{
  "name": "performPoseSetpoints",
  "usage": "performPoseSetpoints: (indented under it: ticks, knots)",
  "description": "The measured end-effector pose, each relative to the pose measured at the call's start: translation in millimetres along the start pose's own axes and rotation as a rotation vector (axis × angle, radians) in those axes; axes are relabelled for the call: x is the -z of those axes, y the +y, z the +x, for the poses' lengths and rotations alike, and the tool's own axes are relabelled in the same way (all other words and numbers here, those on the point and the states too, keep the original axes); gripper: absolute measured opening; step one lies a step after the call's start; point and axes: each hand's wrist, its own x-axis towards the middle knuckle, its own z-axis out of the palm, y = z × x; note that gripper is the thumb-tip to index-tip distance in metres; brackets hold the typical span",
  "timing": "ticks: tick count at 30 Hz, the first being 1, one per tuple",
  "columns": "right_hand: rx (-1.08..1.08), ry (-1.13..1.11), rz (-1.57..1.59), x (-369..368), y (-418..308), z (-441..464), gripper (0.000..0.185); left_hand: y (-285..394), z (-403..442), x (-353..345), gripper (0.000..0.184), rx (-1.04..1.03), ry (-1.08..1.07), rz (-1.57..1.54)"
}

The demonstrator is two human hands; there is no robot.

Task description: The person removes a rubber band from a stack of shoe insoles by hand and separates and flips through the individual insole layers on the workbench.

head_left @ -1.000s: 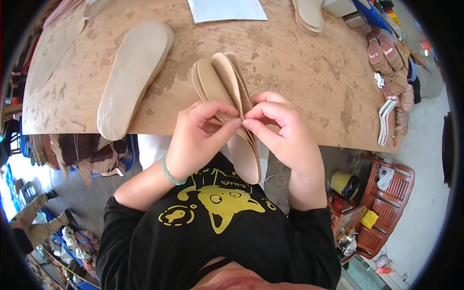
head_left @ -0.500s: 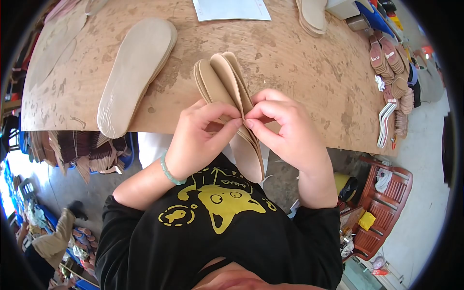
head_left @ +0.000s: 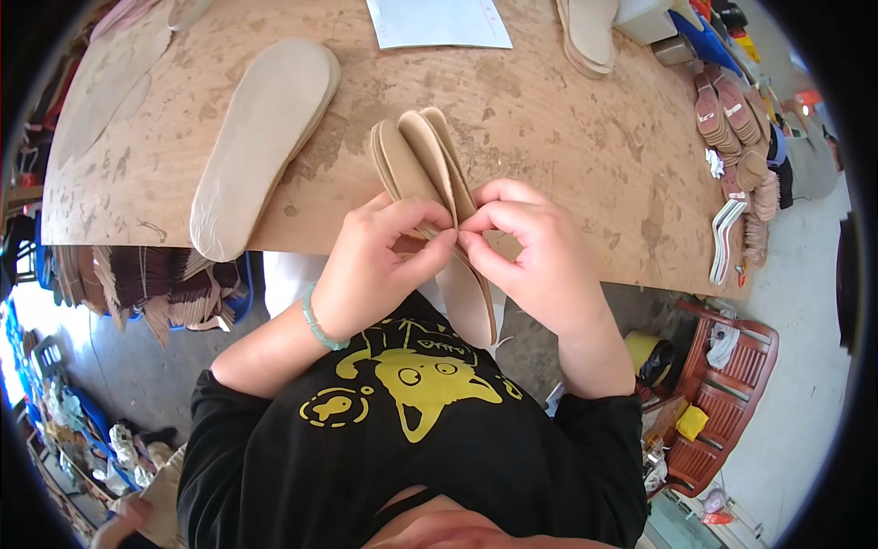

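A fanned bundle of beige insoles (head_left: 412, 165) is held upright over the table's front edge, its lower end reaching toward my shirt. My left hand (head_left: 384, 252), with a green bead bracelet at the wrist, pinches the edge of one insole between thumb and forefinger. Right beside it, my right hand (head_left: 530, 242) has thumb and forefinger closed on that same edge, the fingertips of both hands almost touching. Part of the bundle is hidden behind my hands. Left of it, a stack of larger beige insoles (head_left: 265, 142) lies flat on the wooden table (head_left: 585, 174).
White paper (head_left: 441, 23) and more insoles (head_left: 590, 37) lie along the far side. Piles of brown sole pieces (head_left: 727, 119) sit at the right edge. A blue bin (head_left: 242, 297) of pieces stands below left, a wooden bench (head_left: 732, 384) at right. Another person's arm (head_left: 128, 517) shows lower left.
Both hands keep their pinch, while the bundle's top has dipped slightly. The view has shifted a little. At lower left the other person has moved down toward the frame's bottom.
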Motion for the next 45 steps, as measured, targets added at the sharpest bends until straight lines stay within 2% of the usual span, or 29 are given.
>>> performPoseSetpoints:
  ticks: [2,6,12,15,18,20,24,27,28,29,30,33,36,37,40,41,43,45]
  knots:
    - [-0.004,0.009,-0.032,-2,-3,0,0.011,1,0,-1,0.011,0.006,0.009,0.016]
    - [-0.159,0.022,0.201,-8,-8,-2,0.009,4,-1,1,0.008,-0.079,0.015,0.14]
    - [-0.228,0.094,0.548,-19,17,-10,0.009,-7,-2,14,0.005,0.158,-0.109,-0.243]
    - [-0.187,0.145,0.634,-24,29,-15,0.008,-20,-3,12,0.006,0.171,-0.134,-0.356]
    - [-0.18,0.169,0.646,-24,29,-17,0.009,-17,-4,7,0.006,0.166,-0.11,-0.419]
    - [-0.223,0.185,0.672,-28,18,-19,0.01,-12,-5,6,0.006,0.145,-0.1,-0.293]
    - [-0.196,0.235,0.351,-29,6,-16,0.014,-12,-5,1,0.004,0.07,-0.075,-0.134]
    - [-0.154,0.366,0.267,-39,3,-12,0.026,-4,-7,2,0.007,0.064,-0.11,-0.032]
    - [-0.133,0.408,0.223,-42,1,-11,0.03,-4,-6,2,0.007,-0.015,-0.099,0.054]
    - [-0.129,0.34,0.138,-41,-3,-10,0.037,-4,-5,1,0.008,-0.093,-0.089,0.14]
    - [-0.107,0.348,0.077,-40,-2,-10,0.036,-4,-5,0,0.009,-0.171,-0.08,0.227]
    - [-0.055,0.366,-0.04,-37,-3,-6,0.028,-5,-5,3,0.02,-0.235,-0.132,0.26]
    - [-0.059,0.369,-0.032,-35,-6,-7,0.015,-8,-14,-13,0.041,-0.211,-0.015,0.002]
    - [-0.051,0.385,-0.009,-34,-7,-7,0.014,-6,-17,-15,0.071,-0.182,0.015,-0.084]
    - [-0.05,0.39,0.013,-26,-10,-10,0.019,-7,-10,-14,0.092,-0.24,0.011,-0.244]
    - [-0.064,0.36,-0.009,-23,-10,-11,0.022,-5,-8,-14,0.099,-0.185,-0.002,-0.195]
    - [-0.044,0.322,-0.021,-20,-14,-11,0.026,-13,-7,-14,0.093,-0.059,-0.155,-0.172]
    - [0.032,0.312,-0.007,-20,-20,-9,0.027,-12,-7,-21,0.072,-0.141,-0.166,-0.325]
